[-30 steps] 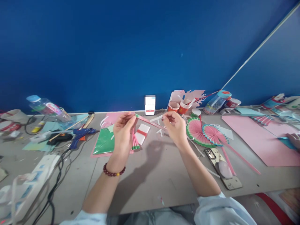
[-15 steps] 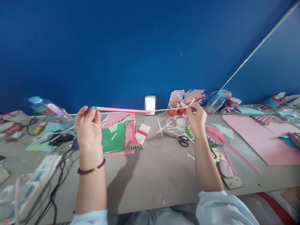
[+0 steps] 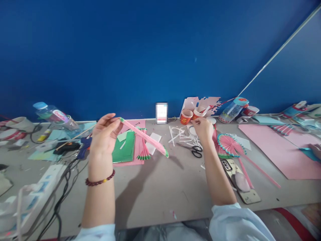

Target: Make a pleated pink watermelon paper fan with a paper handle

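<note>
My left hand [image 3: 105, 134] is raised over the table and pinches one end of a long folded pink paper strip with green tips [image 3: 145, 137]. The strip slopes down to the right and its far end hangs free. My right hand [image 3: 203, 129] is farther back, fingers curled together above a pile of white paper strips [image 3: 181, 134], beside a small tape roll. What its fingertips hold is too small to see. A pleated pink piece with green edges [image 3: 143, 148] lies on pink and green sheets [image 3: 124, 149] under the strip.
Black scissors [image 3: 197, 151] lie by the white strips. Red paper cups [image 3: 187, 116], round pink paper fans [image 3: 227, 144], a phone [image 3: 240, 182] and a big pink sheet [image 3: 281, 147] are to the right. A glue gun [image 3: 84, 144], bottle [image 3: 54, 115] and power strip [image 3: 35, 190] are to the left. Another person's hand [image 3: 314, 149] shows at the far right.
The hands pulled apart, drawing a thin white strip off the pink strip. The right hand then dropped to the white strips, and the pink strip's free end swung down from level.
</note>
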{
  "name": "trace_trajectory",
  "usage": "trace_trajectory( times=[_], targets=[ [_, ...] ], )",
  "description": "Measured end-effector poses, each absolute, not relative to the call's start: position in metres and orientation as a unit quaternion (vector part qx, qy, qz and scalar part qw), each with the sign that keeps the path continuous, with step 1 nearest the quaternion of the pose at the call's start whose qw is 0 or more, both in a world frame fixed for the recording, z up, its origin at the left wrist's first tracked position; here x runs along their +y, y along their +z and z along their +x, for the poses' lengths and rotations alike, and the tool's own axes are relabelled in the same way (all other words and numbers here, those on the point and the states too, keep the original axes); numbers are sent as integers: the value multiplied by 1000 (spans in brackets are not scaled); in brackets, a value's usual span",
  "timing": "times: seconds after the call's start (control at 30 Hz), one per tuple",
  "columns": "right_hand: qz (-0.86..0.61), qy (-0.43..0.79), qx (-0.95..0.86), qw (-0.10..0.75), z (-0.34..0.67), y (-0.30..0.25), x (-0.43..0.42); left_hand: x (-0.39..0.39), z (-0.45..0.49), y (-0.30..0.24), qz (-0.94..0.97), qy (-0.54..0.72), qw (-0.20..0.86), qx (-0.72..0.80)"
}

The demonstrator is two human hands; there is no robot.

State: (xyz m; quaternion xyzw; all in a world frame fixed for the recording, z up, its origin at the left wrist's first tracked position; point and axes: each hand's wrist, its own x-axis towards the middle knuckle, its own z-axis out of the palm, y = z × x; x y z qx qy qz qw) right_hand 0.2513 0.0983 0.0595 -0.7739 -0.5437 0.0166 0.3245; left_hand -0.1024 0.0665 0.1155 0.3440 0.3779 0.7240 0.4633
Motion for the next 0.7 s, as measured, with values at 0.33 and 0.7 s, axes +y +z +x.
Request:
trace_trajectory(
  times=[0.33, 0.7],
  targets=[
    [-386, 584, -634, 330, 166, 70, 66, 64, -65, 99, 380, 614, 580, 377],
    [-350, 675, -562, 326, 147, 58, 62, 69, -62, 94, 365, 603, 602, 374]
  ],
)
